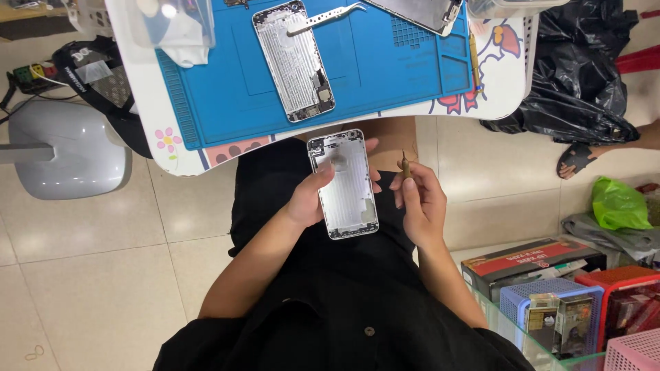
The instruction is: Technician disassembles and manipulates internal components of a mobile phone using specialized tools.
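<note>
1. The left hand (pixel 311 196) gripped a silver phone housing (pixel 344 184) over the lap, thumb across its open inner face and fingertips curling round the far long edge; the housing lay roughly upright in view, tilted slightly, its top toward 12 o'clock.
2. At 3 o'clock from the housing, just beside it, the right hand (pixel 419 203) pinched a small screwdriver (pixel 405 165) between thumb and fingers, its tip pointing to 12 o'clock; the tool stood apart from the housing.
3. Both forearms rose from 6 o'clock over black clothing (pixel 330 309).
4. At 4 o'clock, well apart from the hands, sat a dark box with a red band (pixel 529 264), a blue basket (pixel 550 312), a red basket (pixel 629 302) and a pink basket (pixel 632 352).
5. At 12 o'clock from the hands, a white table (pixel 144 117) carried a blue work mat (pixel 385 69).
6. On the mat lay a second phone housing (pixel 294 62), inner face up, and metal tweezers (pixel 328 18) touching its upper end.
7. At the mat's 1 o'clock edge a further phone part (pixel 423 14) was cut off by the frame.
8. At 2 o'clock, on the tiled floor, lay a black plastic bag (pixel 581 69) and, nearer, a green bag (pixel 619 204); another person's sandalled foot (pixel 577 159) rested between them.
9. At 9 o'clock stood a grey stool base (pixel 69 148).
</note>
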